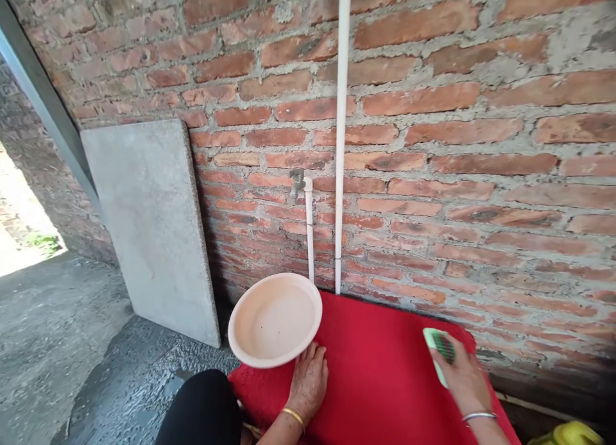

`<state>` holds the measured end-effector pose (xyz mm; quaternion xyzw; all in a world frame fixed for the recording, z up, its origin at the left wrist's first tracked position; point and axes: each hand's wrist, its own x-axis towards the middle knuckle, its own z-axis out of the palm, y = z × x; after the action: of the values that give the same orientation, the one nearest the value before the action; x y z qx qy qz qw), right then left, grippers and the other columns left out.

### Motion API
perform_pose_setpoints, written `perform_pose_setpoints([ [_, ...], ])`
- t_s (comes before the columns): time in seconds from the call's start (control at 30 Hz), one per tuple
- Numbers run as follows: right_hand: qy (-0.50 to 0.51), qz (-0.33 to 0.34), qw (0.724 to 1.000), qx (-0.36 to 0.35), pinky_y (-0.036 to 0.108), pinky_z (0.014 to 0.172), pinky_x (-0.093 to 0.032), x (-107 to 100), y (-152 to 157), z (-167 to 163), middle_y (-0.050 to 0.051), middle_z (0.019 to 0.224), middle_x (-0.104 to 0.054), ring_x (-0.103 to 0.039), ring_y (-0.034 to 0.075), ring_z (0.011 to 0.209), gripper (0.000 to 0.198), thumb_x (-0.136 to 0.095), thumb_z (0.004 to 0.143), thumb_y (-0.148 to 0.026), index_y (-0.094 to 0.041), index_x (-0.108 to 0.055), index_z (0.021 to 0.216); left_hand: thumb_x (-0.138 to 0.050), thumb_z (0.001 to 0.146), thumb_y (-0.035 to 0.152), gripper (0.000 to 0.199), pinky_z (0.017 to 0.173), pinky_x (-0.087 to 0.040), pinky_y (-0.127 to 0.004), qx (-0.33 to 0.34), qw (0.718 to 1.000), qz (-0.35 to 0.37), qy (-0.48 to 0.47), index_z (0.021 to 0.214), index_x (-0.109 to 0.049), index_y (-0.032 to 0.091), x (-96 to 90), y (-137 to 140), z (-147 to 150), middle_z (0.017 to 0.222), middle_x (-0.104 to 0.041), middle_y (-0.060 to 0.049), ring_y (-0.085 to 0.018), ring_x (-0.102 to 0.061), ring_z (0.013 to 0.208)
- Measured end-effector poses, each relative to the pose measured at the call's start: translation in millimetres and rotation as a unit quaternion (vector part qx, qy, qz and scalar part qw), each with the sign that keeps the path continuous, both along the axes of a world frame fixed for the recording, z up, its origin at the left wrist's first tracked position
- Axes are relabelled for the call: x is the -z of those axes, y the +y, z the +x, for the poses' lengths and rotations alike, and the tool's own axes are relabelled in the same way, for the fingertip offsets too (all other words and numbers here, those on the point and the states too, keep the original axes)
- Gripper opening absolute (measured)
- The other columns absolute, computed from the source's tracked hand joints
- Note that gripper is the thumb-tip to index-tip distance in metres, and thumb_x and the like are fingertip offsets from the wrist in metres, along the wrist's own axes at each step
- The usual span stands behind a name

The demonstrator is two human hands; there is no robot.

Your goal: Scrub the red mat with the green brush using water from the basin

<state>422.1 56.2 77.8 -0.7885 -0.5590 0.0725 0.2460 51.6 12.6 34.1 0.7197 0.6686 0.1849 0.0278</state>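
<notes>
A light green scrub brush (436, 368) with a darker green bristle patch is held in my right hand (459, 374), over the right part of the red cloth (380, 361). Motion slightly blurs this hand and the brush. My left hand (308, 381) lies flat on the cloth with its fingers stretched forward. Its fingertips are close against the near rim of a pale pink basin (276, 320); I cannot tell whether they touch it. The basin stands at the left end of the cloth with only a few dark specks showing inside.
Behind the cloth rises a brick wall (418, 143) with a tap (297, 184) and a tall white pipe (341, 143). A grey slab (154, 227) leans at the left, above wet concrete floor (129, 368). A yellow object (570, 434) shows at bottom right.
</notes>
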Motion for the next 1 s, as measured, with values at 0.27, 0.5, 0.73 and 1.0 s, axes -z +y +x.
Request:
perform_pose_setpoints([
  [0.27, -0.109, -0.021, 0.976, -0.19, 0.038, 0.093, -0.046, -5, -26, -142, 0.007, 0.116, -0.067, -0.062, 0.026, 0.105, 0.045, -0.053, 0.088, -0.029, -0.034, -0.058, 0.133, -0.041, 0.092, 0.01, 0.04, 0.108, -0.041, -0.038, -0.002, 0.999, 0.035, 0.029, 0.121, -0.066, 0.019, 3.1, 4, -7, 0.12, -0.064, -0.008, -0.022, -0.057, 0.118],
  [0.5, -0.158, -0.067, 0.985, -0.005, 0.04, 0.083, -0.049, -7, -33, -28, 0.014, 0.109, -0.068, -0.065, 0.029, 0.1, 0.043, -0.046, 0.094, -0.036, -0.026, -0.057, 0.135, -0.035, 0.094, 0.013, 0.042, 0.111, -0.037, -0.038, -0.001, 0.999, 0.019, 0.036, 0.122, -0.065, 0.018, -0.5, 5, -7, 0.123, -0.063, -0.009, -0.022, -0.055, 0.12],
  [0.73, -0.116, -0.057, 0.988, 0.088, 0.04, 0.08, -0.05, -5, -43, 23, 0.016, 0.11, -0.069, -0.068, 0.028, 0.094, 0.048, -0.043, 0.095, -0.045, -0.024, -0.054, 0.137, -0.035, 0.093, 0.014, 0.042, 0.11, -0.037, -0.038, 0.004, 1.0, 0.014, 0.027, 0.121, -0.066, 0.017, -5.2, 5, -6, 0.12, -0.063, -0.009, -0.022, -0.055, 0.118],
  [1.0, -0.111, -0.055, 0.987, -0.1, 0.036, 0.084, -0.048, 1, -49, -45, 0.008, 0.111, -0.068, -0.065, 0.026, 0.101, 0.045, -0.053, 0.09, -0.035, -0.032, -0.057, 0.134, -0.036, 0.093, 0.014, 0.041, 0.111, -0.036, -0.037, 0.0, 1.0, 0.015, 0.025, 0.121, -0.066, 0.017, -3.4, 5, -8, 0.121, -0.063, -0.008, -0.021, -0.055, 0.118],
])
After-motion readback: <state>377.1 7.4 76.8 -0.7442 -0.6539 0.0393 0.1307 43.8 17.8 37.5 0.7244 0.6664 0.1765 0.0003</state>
